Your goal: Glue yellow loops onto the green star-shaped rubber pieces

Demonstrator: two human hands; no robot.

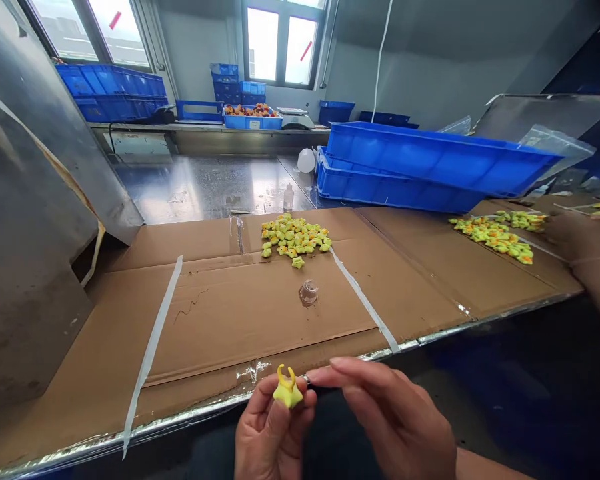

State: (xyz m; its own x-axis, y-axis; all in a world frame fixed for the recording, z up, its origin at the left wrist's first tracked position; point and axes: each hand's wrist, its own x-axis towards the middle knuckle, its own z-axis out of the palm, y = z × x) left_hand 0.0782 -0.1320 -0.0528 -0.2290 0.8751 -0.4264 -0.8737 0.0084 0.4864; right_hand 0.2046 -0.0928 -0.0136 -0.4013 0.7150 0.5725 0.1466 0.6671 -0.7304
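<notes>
Between the thumb and fingers of my left hand point(275, 427) is a small yellow-green star-shaped figure point(288, 395), with a yellow curved, open-ended piece point(286, 373) standing up from its top. My right hand point(390, 407) is close beside it on the right, fingertips nearly at the left fingers. A tiny dark shiny bit shows at those fingertips; what it belongs to is unclear. Past the hands, a small clear cup point(309, 292) stands on the cardboard point(230, 320). Behind it lies a pile of similar yellow-green stars point(296, 235), some with orange parts.
Two stacked blue crates point(405, 180) stand at back right. Another person's hand point(580, 233) is near a second pile of stars point(500, 237). A clear small bottle point(289, 197) and a white round container point(307, 161) sit behind. A metal panel point(30, 233) rises at left.
</notes>
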